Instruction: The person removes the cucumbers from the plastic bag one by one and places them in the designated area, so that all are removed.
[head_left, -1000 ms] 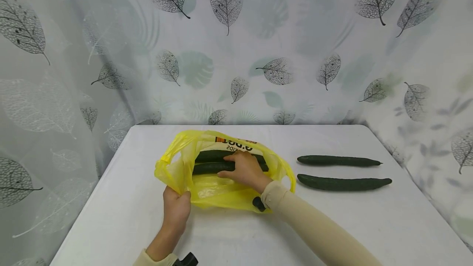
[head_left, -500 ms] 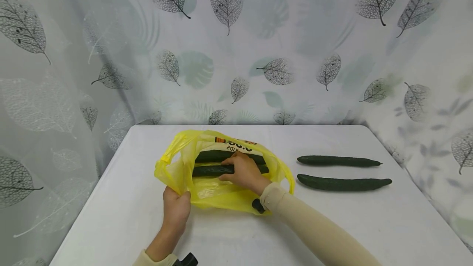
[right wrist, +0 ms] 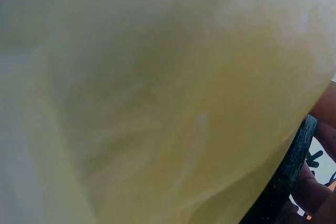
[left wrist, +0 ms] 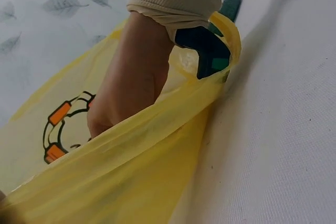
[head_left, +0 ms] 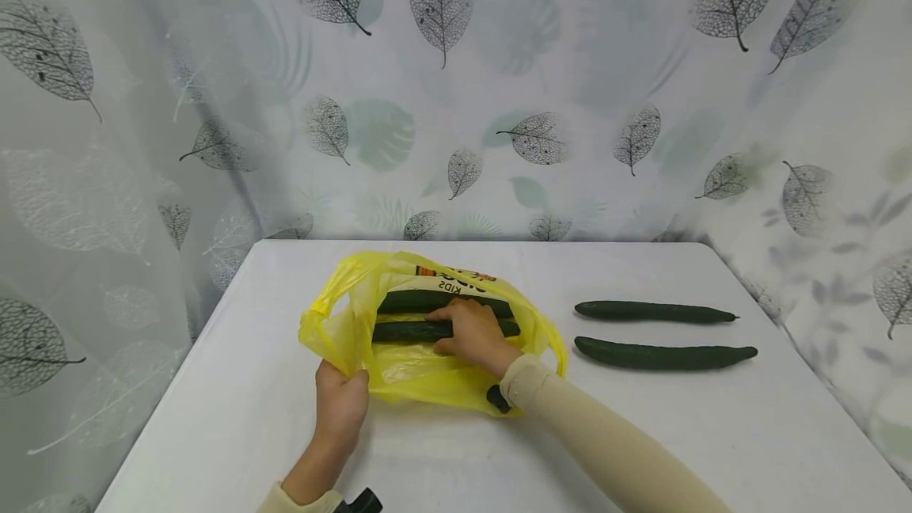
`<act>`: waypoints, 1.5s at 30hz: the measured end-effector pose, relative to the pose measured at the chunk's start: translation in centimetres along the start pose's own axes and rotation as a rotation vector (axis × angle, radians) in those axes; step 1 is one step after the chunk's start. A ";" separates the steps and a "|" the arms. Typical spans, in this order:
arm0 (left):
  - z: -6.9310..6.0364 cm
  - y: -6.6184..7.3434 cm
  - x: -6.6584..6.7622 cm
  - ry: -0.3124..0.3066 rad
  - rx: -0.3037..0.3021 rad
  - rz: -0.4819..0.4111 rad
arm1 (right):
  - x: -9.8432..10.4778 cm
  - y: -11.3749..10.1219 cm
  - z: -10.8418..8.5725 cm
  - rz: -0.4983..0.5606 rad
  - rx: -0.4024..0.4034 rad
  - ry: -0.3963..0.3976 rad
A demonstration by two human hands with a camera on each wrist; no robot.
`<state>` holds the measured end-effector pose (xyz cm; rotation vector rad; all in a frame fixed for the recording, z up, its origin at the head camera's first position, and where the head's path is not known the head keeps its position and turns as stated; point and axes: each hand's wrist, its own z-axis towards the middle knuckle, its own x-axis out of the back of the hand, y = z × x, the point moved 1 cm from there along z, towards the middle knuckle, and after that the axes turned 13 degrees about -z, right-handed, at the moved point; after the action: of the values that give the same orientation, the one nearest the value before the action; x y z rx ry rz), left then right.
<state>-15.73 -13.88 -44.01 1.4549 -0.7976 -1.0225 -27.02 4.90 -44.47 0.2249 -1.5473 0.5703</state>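
White leaf-printed cloth (head_left: 570, 85) behind a white surface (head_left: 641, 442). On that, a yellow plastic bag (head_left: 442, 390), mouth gaping. Inside, lying crosswise: back cucumber (head_left: 408, 302) and, just nearer, front cucumber (head_left: 404, 332). Right of the bag, lying apart: far loose cucumber (head_left: 655, 312), near loose cucumber (head_left: 666, 355). Right grip (head_left: 479, 336) reaching into the bag, curled over the front cucumber, thumb on its near side. Left grip (head_left: 342, 410) pinching the bag's near left edge.
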 end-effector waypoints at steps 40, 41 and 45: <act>0.0 0.6 -0.1 -0.058 -0.024 -0.051 | 3.2 2.7 -4.2 0.475 0.034 0.148; 0.0 0.6 -0.1 -0.058 -0.026 -0.053 | 3.3 2.8 -4.3 0.495 0.034 0.153; 0.0 0.6 -0.2 -0.059 -0.030 -0.061 | 4.1 3.1 -5.0 0.563 0.067 0.201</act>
<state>-15.71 -13.81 -43.44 1.4365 -0.7807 -1.1241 -24.40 10.76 -41.29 -0.2234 -1.3905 1.0529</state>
